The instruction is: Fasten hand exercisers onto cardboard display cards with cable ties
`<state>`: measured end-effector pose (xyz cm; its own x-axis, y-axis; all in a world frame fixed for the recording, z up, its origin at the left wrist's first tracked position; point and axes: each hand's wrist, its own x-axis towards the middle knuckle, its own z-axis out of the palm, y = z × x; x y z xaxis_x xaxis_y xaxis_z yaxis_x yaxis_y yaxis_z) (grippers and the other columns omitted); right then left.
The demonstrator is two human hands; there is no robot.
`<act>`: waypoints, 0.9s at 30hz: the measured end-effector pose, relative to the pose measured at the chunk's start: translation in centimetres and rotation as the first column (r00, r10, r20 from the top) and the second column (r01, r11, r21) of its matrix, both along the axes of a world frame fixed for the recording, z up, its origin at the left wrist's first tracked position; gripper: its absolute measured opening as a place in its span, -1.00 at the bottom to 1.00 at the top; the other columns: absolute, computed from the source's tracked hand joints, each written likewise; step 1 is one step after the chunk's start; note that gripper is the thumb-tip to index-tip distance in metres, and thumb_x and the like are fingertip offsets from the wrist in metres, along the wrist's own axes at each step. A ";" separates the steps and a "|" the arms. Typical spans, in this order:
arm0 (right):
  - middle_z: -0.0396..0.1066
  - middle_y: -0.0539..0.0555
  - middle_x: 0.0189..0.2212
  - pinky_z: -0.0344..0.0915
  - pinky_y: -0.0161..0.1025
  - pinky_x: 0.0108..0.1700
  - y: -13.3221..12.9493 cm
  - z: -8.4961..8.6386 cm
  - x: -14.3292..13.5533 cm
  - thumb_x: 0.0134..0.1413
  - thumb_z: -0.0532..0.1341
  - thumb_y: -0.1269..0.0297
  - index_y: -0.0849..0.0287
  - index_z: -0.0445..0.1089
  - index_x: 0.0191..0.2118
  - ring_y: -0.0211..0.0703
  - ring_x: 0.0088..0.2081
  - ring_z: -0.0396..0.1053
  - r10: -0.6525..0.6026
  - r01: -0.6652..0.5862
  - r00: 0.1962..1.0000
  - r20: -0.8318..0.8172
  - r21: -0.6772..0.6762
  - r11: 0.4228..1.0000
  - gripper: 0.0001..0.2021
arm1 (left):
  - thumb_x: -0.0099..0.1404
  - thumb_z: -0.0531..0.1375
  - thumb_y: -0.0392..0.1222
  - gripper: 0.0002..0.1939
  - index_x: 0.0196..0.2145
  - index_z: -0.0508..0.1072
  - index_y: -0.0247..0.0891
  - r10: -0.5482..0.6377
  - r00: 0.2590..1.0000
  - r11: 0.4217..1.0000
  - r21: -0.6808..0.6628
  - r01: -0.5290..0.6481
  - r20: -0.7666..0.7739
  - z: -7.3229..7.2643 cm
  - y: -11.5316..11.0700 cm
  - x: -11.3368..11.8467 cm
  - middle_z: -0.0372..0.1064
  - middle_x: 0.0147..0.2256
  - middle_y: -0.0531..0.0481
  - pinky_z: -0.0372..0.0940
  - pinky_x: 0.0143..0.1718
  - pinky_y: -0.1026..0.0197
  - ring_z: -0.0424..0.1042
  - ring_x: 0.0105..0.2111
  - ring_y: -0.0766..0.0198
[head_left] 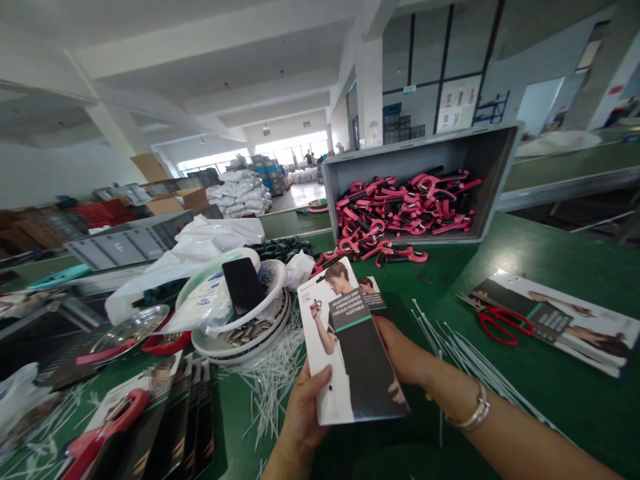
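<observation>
My left hand (307,403) grips a printed packaging card (357,360) near its lower left edge, thumb on the front. The card is tilted up towards me, black and white with a green stripe and the words "Adjustable Grip Strengthener". Part of a second card (371,285) shows behind its upper right. Behind the right edge reaches my right hand (389,337), its fingers hidden by the cards. To the left lies a row of similar cards (193,407) with a pink-and-black hand grip (113,423) on top. White zip ties (273,380) are strewn beside my left hand.
A grey crate (500,180) lies on its side, spilling pink-and-black hand grips (405,203). Red-handled scissors (505,325) rest against more cards (565,317) at right. A phone (243,285) lies on stacked bowls (277,283) with metal parts. More zip ties (480,367) lie near my right forearm.
</observation>
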<state>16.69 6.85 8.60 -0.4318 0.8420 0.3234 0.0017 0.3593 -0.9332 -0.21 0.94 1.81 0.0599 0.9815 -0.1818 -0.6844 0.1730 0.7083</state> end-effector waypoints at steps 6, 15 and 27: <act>0.43 0.14 -0.18 0.31 -0.12 -0.16 1.0 2.1 3.5 0.09 0.14 0.17 0.13 0.37 -0.04 -0.09 -0.19 0.36 -0.541 0.416 0.828 0.151 0.481 0.772 -0.67 | -0.09 0.39 -0.23 -0.32 0.02 0.33 -0.29 0.004 0.988 1.000 -0.029 -0.008 -0.152 2.1 0.1 0.7 0.52 -0.28 -0.12 0.36 -0.35 0.20 0.51 -0.36 0.09; 0.41 0.10 -0.40 0.26 -0.25 -0.20 1.2 0.4 0.7 0.17 0.04 0.31 0.19 0.40 -0.39 -0.16 -0.28 0.34 -0.582 0.217 0.750 0.314 0.715 0.665 -0.78 | -0.05 0.38 -0.20 -0.37 0.00 0.33 -0.27 -0.126 0.948 0.991 -0.083 0.106 -0.291 2.6 0.3 1.4 0.51 -0.28 -0.11 0.34 -0.37 0.21 0.49 -0.40 0.15; 0.50 0.28 -0.38 0.29 -0.15 -0.26 7.9 -3.7 13.7 -0.06 0.24 0.25 0.27 0.49 -0.46 0.09 -0.25 0.45 -0.345 0.460 0.126 0.930 0.253 0.851 -0.83 | -0.11 0.38 -0.22 -0.33 0.00 0.32 -0.29 0.017 0.813 0.999 0.037 0.006 -0.582 3.9 6.1 0.2 0.48 -0.21 -0.13 0.31 -0.31 0.20 0.46 -0.31 0.13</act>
<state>30.41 14.77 4.91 0.0485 0.9936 -0.1025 0.9858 -0.0641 -0.1555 0.03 7.07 5.69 -0.0510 0.9879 -0.1463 -0.1435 0.1377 0.9800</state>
